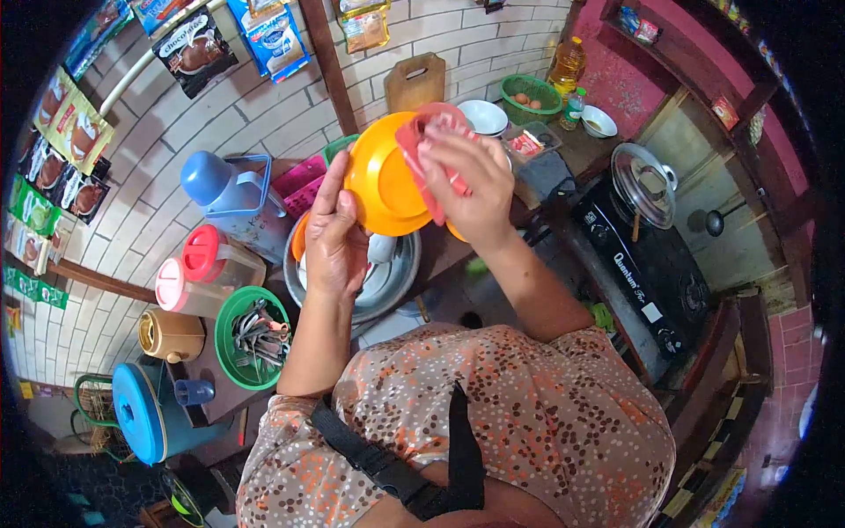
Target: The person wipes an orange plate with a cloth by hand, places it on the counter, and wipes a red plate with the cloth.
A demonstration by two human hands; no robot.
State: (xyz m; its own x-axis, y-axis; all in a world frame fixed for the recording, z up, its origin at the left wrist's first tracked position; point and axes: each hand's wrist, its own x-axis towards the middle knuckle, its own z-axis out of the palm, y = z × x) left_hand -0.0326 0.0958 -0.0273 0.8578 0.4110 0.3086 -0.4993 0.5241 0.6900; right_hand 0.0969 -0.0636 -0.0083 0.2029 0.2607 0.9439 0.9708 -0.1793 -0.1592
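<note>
A yellow-orange plastic plate [374, 189] is held up in front of me, tilted, with a round ring at its centre. My left hand [330, 233] grips its left edge, thumb on the near face and fingers partly hidden. On the right side of the plate, my right hand [471, 180] presses a red patterned cloth [412, 145] against it, fingers bent over the cloth. Below the plate stands a metal basin [400, 277] with orange and pale dishes in it, partly covered by my left forearm.
Left of the basin are a green basket of cutlery [231, 377], lidded pitchers [204, 255] and a blue jug [207, 180]. To the right stands a black gas stove [627, 264] with a lidded pan [647, 180]. Behind are a white bowl [482, 116] and a green egg basket [553, 88].
</note>
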